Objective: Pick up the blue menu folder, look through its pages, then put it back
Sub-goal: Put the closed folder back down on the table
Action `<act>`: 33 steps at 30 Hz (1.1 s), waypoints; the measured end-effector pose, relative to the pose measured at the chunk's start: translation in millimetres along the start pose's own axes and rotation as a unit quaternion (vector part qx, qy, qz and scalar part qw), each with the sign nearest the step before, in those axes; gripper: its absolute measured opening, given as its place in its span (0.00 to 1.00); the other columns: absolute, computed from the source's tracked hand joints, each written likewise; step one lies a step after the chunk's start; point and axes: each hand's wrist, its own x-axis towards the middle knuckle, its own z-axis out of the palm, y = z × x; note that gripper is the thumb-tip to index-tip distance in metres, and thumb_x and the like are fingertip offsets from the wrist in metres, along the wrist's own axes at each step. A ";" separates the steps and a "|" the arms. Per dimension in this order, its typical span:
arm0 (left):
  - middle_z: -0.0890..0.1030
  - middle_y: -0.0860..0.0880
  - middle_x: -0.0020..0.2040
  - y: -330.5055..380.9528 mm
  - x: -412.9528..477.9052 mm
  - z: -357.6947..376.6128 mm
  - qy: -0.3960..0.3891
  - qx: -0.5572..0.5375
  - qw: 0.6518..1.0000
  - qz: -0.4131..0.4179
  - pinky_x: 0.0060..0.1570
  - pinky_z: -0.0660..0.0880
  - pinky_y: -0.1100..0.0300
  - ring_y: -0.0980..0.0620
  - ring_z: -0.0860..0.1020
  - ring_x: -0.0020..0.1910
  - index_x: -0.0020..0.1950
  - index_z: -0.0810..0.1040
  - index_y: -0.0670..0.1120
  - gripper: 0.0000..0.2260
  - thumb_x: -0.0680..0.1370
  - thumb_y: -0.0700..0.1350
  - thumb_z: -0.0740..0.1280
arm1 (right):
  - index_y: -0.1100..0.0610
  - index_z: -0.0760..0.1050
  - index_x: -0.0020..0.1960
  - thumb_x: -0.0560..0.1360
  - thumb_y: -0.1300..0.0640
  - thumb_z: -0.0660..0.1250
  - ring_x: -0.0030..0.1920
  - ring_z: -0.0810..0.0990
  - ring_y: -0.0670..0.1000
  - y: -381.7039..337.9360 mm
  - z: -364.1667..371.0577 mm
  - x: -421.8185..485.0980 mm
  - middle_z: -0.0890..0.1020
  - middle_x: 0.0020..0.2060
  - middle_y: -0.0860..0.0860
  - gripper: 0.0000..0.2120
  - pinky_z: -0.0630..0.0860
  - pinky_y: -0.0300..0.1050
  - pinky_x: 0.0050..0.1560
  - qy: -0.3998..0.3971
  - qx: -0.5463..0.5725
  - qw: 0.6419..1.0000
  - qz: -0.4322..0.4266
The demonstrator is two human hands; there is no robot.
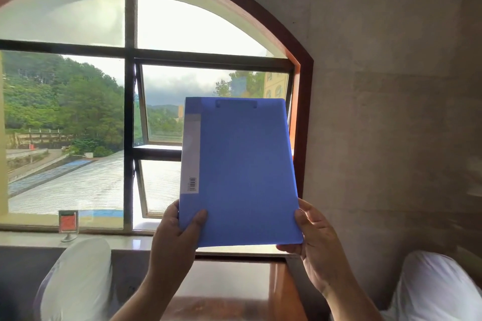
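The blue menu folder (242,169) is held upright in front of the arched window, closed, its cover facing me. A grey spine strip with a barcode label runs down its left side. My left hand (177,234) grips the lower left corner, thumb on the cover. My right hand (315,237) grips the lower right corner, thumb on the right edge. The pages inside are hidden.
A wooden table (234,284) lies below the folder, against the stone window sill (125,241). A small sign holder with a red card (68,223) stands on the sill at the left. White-covered chair backs (78,279) flank the table at left and right (438,289).
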 end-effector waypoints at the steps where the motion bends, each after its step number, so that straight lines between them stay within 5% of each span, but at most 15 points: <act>1: 0.89 0.52 0.53 0.7 0.2 0.6 -0.002 0.004 1.000 0.004 0.40 0.85 0.61 0.53 0.88 0.48 0.64 0.80 0.48 0.12 0.81 0.46 0.72 | 0.55 0.78 0.69 0.81 0.52 0.64 0.54 0.86 0.70 0.8 -0.7 0.1 0.87 0.57 0.62 0.18 0.87 0.59 0.40 0.003 -0.001 1.000 -0.001; 3: 0.88 0.52 0.53 1.7 0.8 2.2 -0.007 0.007 1.000 0.006 0.40 0.84 0.64 0.55 0.87 0.48 0.64 0.80 0.47 0.12 0.81 0.46 0.72 | 0.55 0.78 0.69 0.80 0.52 0.64 0.54 0.85 0.71 3.3 -2.8 0.0 0.87 0.57 0.62 0.18 0.87 0.59 0.39 0.008 0.001 1.000 0.005; 7: 0.89 0.53 0.51 -5.0 -2.2 5.7 -0.025 -0.013 1.000 -0.013 0.44 0.86 0.52 0.52 0.88 0.47 0.64 0.81 0.50 0.11 0.81 0.47 0.72 | 0.54 0.79 0.66 0.76 0.49 0.67 0.50 0.88 0.66 14.2 -10.7 -1.5 0.88 0.55 0.61 0.20 0.87 0.55 0.35 0.026 0.006 0.999 0.019; 11: 0.88 0.53 0.36 -38.4 -19.2 17.0 -0.060 -0.028 0.994 -0.081 0.25 0.76 0.62 0.56 0.82 0.28 0.55 0.82 0.49 0.10 0.82 0.55 0.69 | 0.55 0.79 0.65 0.77 0.52 0.69 0.48 0.89 0.62 49.4 -32.6 -3.8 0.88 0.56 0.61 0.18 0.85 0.53 0.35 0.020 0.004 0.997 0.070; 17: 0.91 0.49 0.49 -155.3 -109.1 17.9 -0.216 0.029 0.934 -0.283 0.49 0.85 0.50 0.50 0.89 0.48 0.53 0.86 0.49 0.04 0.82 0.45 0.72 | 0.59 0.80 0.60 0.80 0.63 0.69 0.53 0.88 0.64 163.7 -96.9 -69.9 0.89 0.54 0.62 0.10 0.85 0.59 0.53 0.026 -0.073 0.973 0.219; 23: 0.86 0.55 0.45 -266.7 -263.2 -19.8 -0.343 0.236 0.818 -0.397 0.34 0.77 0.65 0.61 0.84 0.41 0.53 0.77 0.55 0.11 0.76 0.51 0.77 | 0.63 0.79 0.58 0.81 0.70 0.66 0.48 0.89 0.52 299.8 -158.2 -224.2 0.89 0.52 0.58 0.07 0.85 0.54 0.55 -0.016 -0.263 0.868 0.420; 27: 0.84 0.54 0.48 -310.3 -364.9 -44.0 -0.396 0.316 0.731 -0.456 0.46 0.79 0.54 0.51 0.84 0.47 0.55 0.76 0.53 0.14 0.75 0.55 0.77 | 0.46 0.76 0.46 0.79 0.60 0.70 0.45 0.84 0.41 353.8 -173.9 -322.6 0.87 0.52 0.49 0.09 0.78 0.39 0.42 -0.094 -0.395 0.769 0.494; 33: 0.82 0.53 0.46 -344.0 -458.7 -64.9 -0.469 0.402 0.641 -0.456 0.40 0.75 0.51 0.48 0.80 0.43 0.51 0.73 0.52 0.17 0.75 0.61 0.74 | 0.48 0.73 0.49 0.79 0.47 0.67 0.44 0.82 0.52 386.2 -188.9 -409.8 0.81 0.44 0.46 0.06 0.73 0.48 0.36 -0.161 -0.485 0.665 0.544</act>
